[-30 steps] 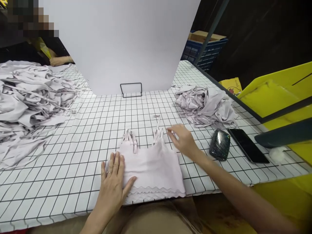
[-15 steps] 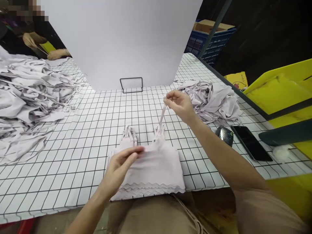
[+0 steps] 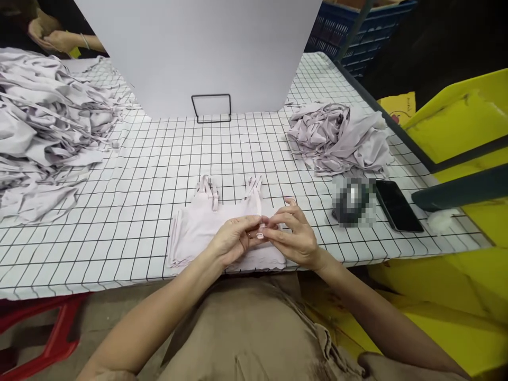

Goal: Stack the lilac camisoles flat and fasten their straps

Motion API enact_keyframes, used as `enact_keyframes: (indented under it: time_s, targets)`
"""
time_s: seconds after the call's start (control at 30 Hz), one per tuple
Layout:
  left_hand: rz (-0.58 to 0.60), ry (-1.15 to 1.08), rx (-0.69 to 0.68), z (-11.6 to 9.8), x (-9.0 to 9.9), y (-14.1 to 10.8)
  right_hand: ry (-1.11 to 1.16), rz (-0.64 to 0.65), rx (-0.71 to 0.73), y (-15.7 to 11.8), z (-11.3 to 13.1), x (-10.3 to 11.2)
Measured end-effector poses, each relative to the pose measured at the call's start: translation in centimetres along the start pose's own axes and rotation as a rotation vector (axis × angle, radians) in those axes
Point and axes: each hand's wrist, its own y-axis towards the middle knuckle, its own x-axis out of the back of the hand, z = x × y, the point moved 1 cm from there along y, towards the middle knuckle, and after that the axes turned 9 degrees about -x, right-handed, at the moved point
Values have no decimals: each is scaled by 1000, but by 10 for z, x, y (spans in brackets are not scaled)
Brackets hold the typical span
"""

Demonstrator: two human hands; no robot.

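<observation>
From where I stand, the flat-laid stack of pale pink strappy fabric garments point(image 3: 198, 227) sits at the near edge of a table under a white cloth with a black grid point(image 3: 146, 169). Over the stack's right half, the bare left hand point(image 3: 235, 241) pinches a thin pale pink fabric strap point(image 3: 259, 205), and the bare right hand point(image 3: 296, 235) grips its small pale end, other fingers spread (too tiny a piece for me to make out). The stack looks neatly squared, but this strap seems only partly dealt with. Beyond the stack, to its left and right, lie a large crumpled pale fabric heap point(image 3: 43, 121) and a smaller crumpled pinkish fabric heap point(image 3: 341, 140); whether either is finished or waiting, I can't tell.
</observation>
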Motion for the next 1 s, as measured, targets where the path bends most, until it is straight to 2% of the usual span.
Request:
enact_keyframes:
  time_s: [0.07,0.13,0.23,0.33,0.47,0.57,0.83,0.93,1.0]
  targets:
    - [-22,35,-52,0,-4,0,66,-42,-55,-4,7,2]
    - [-25,55,-84,-2,-8,0,148,-31,-189,-4,12,2]
    - [-13,87,-90,-4,-11,2,238,81,-405,0,12,-2]
    - [-17,109,-97,-4,-11,2,333,171,-535,8,9,-6]
    - [26,99,-88,-3,-5,-9,486,119,-702,18,4,-4]
    - [57,146,-66,-1,0,-17,562,55,-741,24,3,-3]
    - [-29,262,-187,6,-2,-12,645,48,-802,22,-2,-14]
    - [-16,297,-220,6,-3,-11,608,59,-801,17,-6,-16]
    - [-17,363,-278,5,-3,-11,502,-18,-721,15,-7,-13]
